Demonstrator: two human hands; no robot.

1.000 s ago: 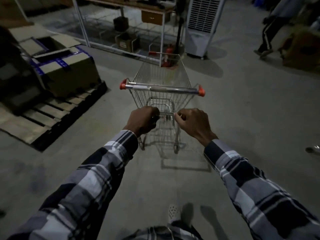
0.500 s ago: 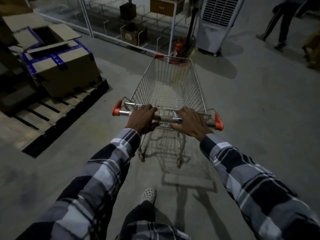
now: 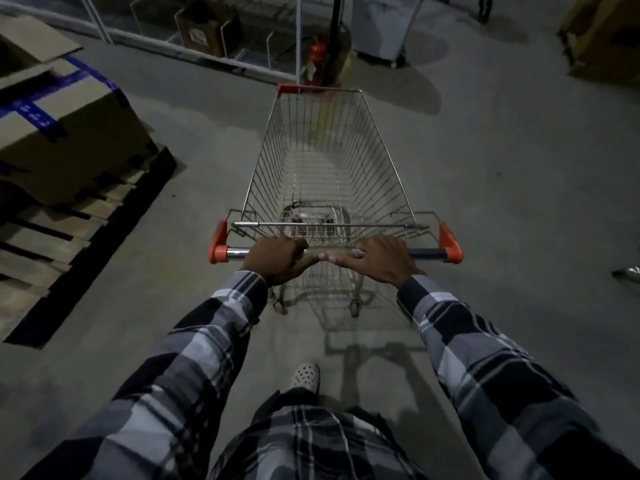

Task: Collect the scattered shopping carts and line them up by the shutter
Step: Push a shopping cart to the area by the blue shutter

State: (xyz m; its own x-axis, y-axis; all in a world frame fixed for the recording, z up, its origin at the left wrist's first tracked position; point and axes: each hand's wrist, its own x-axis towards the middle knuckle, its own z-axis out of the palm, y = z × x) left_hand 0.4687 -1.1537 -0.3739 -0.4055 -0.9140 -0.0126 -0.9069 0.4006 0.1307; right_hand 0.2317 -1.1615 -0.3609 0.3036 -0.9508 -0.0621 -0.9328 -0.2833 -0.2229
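Observation:
A wire shopping cart [image 3: 329, 161] with orange corner caps stands on the grey concrete floor straight ahead of me, its basket empty. Its metal handle bar [image 3: 426, 252] runs across the middle of the view. My left hand [image 3: 275, 259] is wrapped around the bar left of centre. My right hand [image 3: 379, 259] lies over the bar right of centre, fingers curled on it. Both arms wear plaid sleeves. No shutter is in view.
A taped cardboard box [image 3: 65, 133] sits on a wooden pallet [image 3: 79, 237] to the left. Metal shelving [image 3: 214, 32] with a box, a red extinguisher [image 3: 317, 53] and a white air cooler [image 3: 381, 26] stand ahead. Another box [image 3: 602, 39] is far right.
The cart went from tilted up to level on its wheels. Both hands shifted from the lower frame onto the handle bar, and I have stepped closer to it.

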